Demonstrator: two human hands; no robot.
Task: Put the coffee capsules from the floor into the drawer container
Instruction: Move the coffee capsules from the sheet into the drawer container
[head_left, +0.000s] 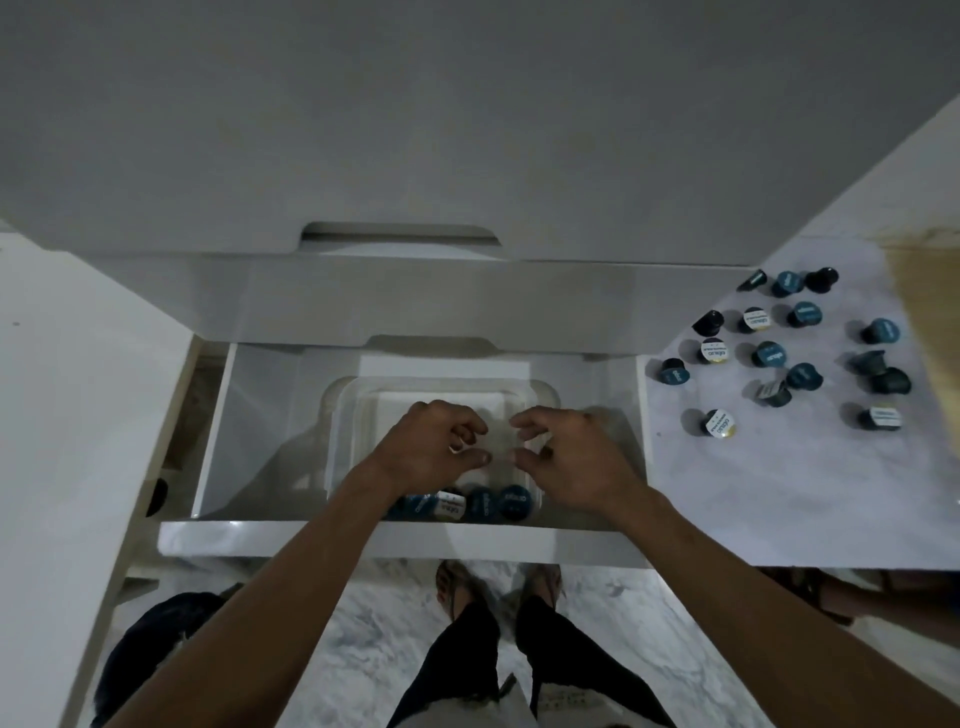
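Observation:
A clear plastic container (345, 410) sits inside the open white drawer (249, 415). Several dark blue and white-lidded coffee capsules (488, 503) lie along the container's near wall. My left hand (426, 447) and my right hand (566, 457) hover side by side over the container, fingers curled and apart, with nothing visible in either. Several more capsules (769, 356) are scattered on the marble floor to the right of the drawer, some upright, some tipped on their sides.
A closed white drawer front with a cut-out handle (400, 239) rises behind the open drawer. The drawer's front panel (363, 540) is just below my wrists. My feet (498, 587) stand on the marble floor below. A dark object (150, 654) lies at the lower left.

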